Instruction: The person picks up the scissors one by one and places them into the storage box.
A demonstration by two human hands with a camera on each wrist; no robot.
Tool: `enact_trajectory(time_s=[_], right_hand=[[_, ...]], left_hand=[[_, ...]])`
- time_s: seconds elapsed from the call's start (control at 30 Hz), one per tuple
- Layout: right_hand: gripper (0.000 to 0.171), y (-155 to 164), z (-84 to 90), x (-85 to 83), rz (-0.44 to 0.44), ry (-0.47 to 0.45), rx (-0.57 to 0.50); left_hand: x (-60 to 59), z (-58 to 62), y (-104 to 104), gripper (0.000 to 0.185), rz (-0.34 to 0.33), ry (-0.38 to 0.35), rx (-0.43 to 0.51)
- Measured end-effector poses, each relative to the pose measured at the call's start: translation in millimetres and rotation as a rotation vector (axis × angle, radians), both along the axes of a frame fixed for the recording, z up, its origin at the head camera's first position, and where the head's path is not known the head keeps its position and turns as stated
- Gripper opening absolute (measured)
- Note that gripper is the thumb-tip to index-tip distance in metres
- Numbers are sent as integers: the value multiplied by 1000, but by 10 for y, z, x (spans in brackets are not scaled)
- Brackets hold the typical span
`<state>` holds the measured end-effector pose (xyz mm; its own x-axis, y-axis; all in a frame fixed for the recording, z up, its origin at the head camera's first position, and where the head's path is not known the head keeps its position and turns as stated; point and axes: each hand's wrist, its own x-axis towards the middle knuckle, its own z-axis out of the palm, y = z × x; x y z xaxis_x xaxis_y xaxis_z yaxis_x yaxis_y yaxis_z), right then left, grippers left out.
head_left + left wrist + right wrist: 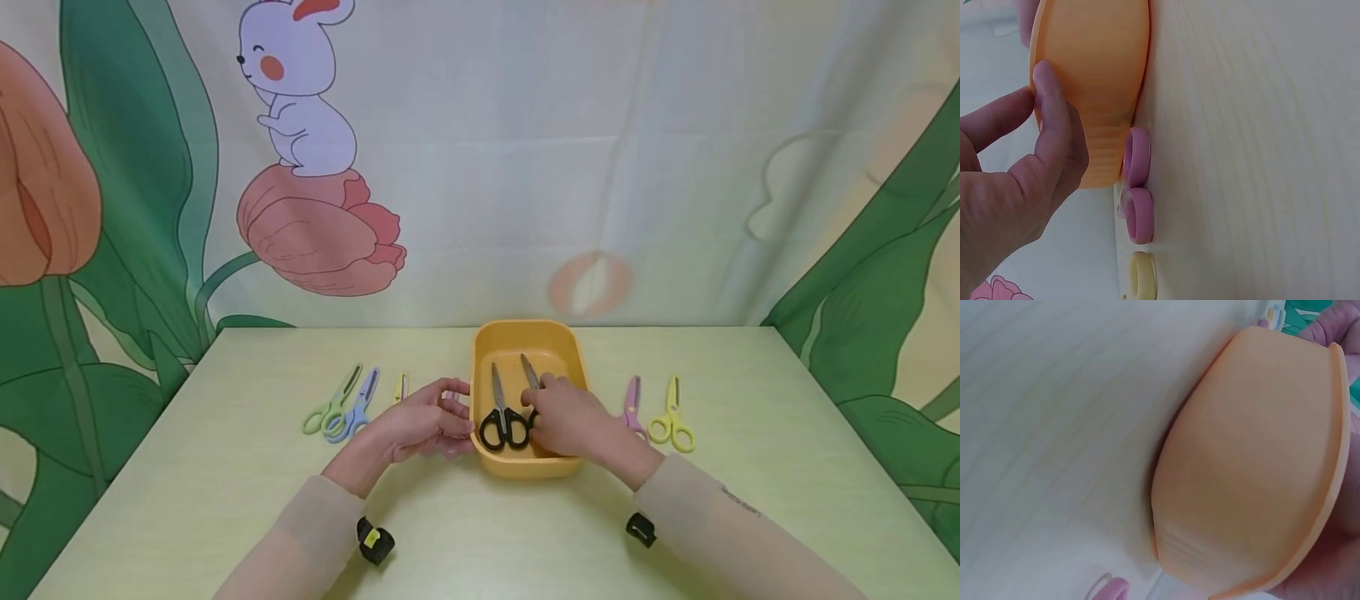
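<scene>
A yellow-orange plastic bin (528, 468) stands on the table. In it lie black-handled scissors (501, 412), blades pointing to the far side. My left hand (423, 421) is at the bin's left wall; in the left wrist view its thumb and finger pinch the rim. My right hand (570, 417) reaches down into the bin and grips a second pair of scissors (529, 371), whose blades show beyond the fingers while its handles are mostly hidden. In the right wrist view the bin's wall (1247, 456) blocks that grip.
Left of the bin lie green scissors (330, 412), blue scissors (358, 412), yellow scissors (401, 385) and pink scissors (1140, 156), the last two partly behind my left hand. To the right lie purple scissors (633, 404) and more yellow scissors (672, 412). A printed curtain (480, 167) hangs behind the table.
</scene>
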<state>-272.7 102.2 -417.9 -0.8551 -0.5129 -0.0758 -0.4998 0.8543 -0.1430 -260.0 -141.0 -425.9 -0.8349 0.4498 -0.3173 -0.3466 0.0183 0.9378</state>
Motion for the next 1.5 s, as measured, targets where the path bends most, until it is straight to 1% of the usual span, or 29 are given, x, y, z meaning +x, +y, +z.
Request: enact_trajectory(time_s=[0.07, 0.2, 0.4, 0.5, 0.57, 0.7, 0.87, 1.1, 1.33, 1.5], right_hand=[[30, 25, 23, 0, 14, 32, -43], [24, 90, 36, -7, 47, 149, -137], [8, 210, 57, -16, 74, 331, -331], [7, 280, 73, -31, 78, 406, -392], [10, 331, 90, -35, 58, 427, -404], [13, 437, 124, -35, -7, 424, -409], [17, 582, 136, -54, -63, 429, -423], [20, 831, 110, -61, -163, 392, -399], [23, 1071, 62, -39, -236, 334, -323], [27, 1178, 27, -7, -242, 260, -256]], left_hand=[[1, 5, 3, 61, 1, 2, -2], [3, 10, 5, 60, 6, 6, -7], [6, 13, 10, 60, 8, 1, -1], [9, 11, 9, 60, 10, -1, 3], [9, 7, 7, 59, 11, 0, 2], [7, -2, 6, 61, 11, -1, 5], [5, -5, 9, 61, 13, -3, 8], [3, -6, 20, 61, 12, -8, 2], [-15, -12, 27, 60, 9, -2, -1], [-11, -17, 12, 59, 12, -5, -4]])
